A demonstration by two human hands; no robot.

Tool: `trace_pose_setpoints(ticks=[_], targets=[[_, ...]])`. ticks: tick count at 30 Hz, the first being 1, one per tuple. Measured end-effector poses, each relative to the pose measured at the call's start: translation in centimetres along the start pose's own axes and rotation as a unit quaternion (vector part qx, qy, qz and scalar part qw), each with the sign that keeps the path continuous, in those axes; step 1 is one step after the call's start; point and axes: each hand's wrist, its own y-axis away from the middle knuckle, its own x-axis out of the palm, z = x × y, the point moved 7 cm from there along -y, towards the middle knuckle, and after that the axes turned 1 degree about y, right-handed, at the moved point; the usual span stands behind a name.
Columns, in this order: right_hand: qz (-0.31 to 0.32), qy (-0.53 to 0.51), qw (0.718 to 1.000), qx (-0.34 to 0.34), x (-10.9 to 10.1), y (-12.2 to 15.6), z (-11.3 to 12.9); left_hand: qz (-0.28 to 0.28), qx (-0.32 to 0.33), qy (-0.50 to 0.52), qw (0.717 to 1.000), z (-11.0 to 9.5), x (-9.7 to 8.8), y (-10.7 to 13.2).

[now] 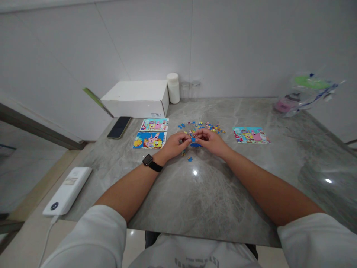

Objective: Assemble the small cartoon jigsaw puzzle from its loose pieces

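Note:
My left hand (176,143) and my right hand (209,139) meet over the middle of the grey marble table (212,193). Both pinch small blue puzzle pieces (193,139) between fingertips. More joined blue pieces (195,145) lie just under the hands, and one loose piece (190,159) sits nearer me. A scatter of several loose coloured pieces (205,127) lies just beyond the hands. A black watch (147,160) is on my left wrist.
Two cartoon picture cards (152,134) lie left of the hands, and another card (251,135) to the right. A phone (119,127), white box (138,97), white jar (173,88) and two glass jars (190,91) stand at the back. A power bank (68,190) rests front left; a plastic bag (305,93) sits far right.

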Motion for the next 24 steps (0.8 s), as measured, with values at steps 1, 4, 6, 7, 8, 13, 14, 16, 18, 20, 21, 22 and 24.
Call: trace_pose_setpoints(ticks=[1,4,6,7,8,13,14,16,18,20,21,22,24], targets=[[-0.005,-0.007,1.0,0.003,-0.07,-0.04,-0.05,0.004,-0.001,-0.001,1.0,0.03,0.06,0.0],[-0.01,-0.016,1.0,0.007,-0.18,-0.11,-0.05,0.009,-0.004,0.003,1.0,0.08,0.14,0.03],[-0.01,-0.007,1.0,0.006,-0.2,-0.12,0.0,0.01,-0.003,0.004,1.0,0.04,0.1,0.05],[-0.01,0.001,1.0,0.004,-0.19,-0.1,0.03,0.008,-0.003,0.002,1.0,0.0,0.04,0.06],[-0.008,0.011,1.0,0.001,-0.16,-0.08,0.09,0.005,-0.003,0.001,1.0,-0.04,-0.06,0.07],[0.011,0.076,0.996,-0.033,0.41,0.3,0.6,0.012,0.007,0.001,1.0,-0.26,-0.07,0.1],[0.015,0.088,0.995,-0.036,0.53,0.39,0.66,0.02,0.011,0.0,1.0,-0.29,0.07,0.11],[0.012,0.101,0.994,-0.038,0.59,0.52,0.71,0.028,0.011,0.001,1.0,-0.26,0.26,0.11],[0.003,0.104,0.994,-0.037,0.53,0.57,0.72,0.024,-0.003,0.013,1.0,-0.06,0.28,0.09],[-0.001,0.104,0.994,-0.039,0.51,0.58,0.75,0.011,-0.024,0.033,0.999,0.17,0.1,0.05],[0.0,0.103,0.994,-0.04,0.56,0.57,0.75,0.005,-0.032,0.043,0.999,0.24,-0.02,0.03],[0.002,0.102,0.994,-0.042,0.6,0.55,0.74,0.001,-0.039,0.051,0.998,0.27,-0.13,0.01],[-0.002,0.1,0.994,-0.04,0.57,0.5,0.68,0.0,-0.046,0.058,0.997,0.25,-0.33,-0.02]])
